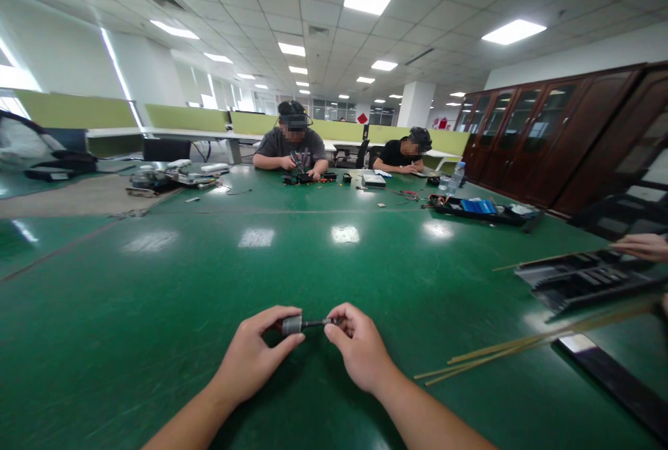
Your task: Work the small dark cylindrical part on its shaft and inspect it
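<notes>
Green bench (209, 269) before you: your left hand (255, 349) clamped on grey cylinder (292, 325), right hand (361, 349) pinching dark shaft (314, 323), pieces between them; shaft seems in line, whether fully joined cannot tell

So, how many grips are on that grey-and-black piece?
2: the left grip at its thick grey end, the right grip at its thin dark end.

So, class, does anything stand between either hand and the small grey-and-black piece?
Nothing visible does. The left hand holds the thick grey end of the piece between thumb and finger, and the right hand pinches the far end of its thin dark shaft.
</notes>
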Demonstrator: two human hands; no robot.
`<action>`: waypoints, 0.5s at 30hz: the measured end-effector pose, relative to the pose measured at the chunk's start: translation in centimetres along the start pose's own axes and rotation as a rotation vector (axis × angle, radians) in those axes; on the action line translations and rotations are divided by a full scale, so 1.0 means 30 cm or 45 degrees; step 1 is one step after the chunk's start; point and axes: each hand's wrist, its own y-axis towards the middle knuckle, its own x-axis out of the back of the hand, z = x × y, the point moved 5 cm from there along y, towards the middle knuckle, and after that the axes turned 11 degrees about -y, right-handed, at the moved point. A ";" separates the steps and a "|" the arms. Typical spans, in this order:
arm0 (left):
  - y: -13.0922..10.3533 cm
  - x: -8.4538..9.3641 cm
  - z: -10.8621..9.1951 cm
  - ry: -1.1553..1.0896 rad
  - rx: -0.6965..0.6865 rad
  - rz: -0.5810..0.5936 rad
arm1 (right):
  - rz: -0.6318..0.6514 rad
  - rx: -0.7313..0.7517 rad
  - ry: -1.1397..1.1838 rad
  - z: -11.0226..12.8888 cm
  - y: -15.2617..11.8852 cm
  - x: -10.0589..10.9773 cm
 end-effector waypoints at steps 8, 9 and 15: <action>-0.003 -0.002 0.005 -0.004 0.018 0.009 | 0.004 -0.007 0.028 -0.005 0.001 -0.004; -0.004 -0.002 0.005 -0.004 0.015 0.008 | 0.005 -0.006 0.028 -0.004 0.001 -0.004; -0.004 0.000 0.009 -0.013 0.022 0.004 | 0.007 -0.015 0.053 -0.008 0.003 -0.006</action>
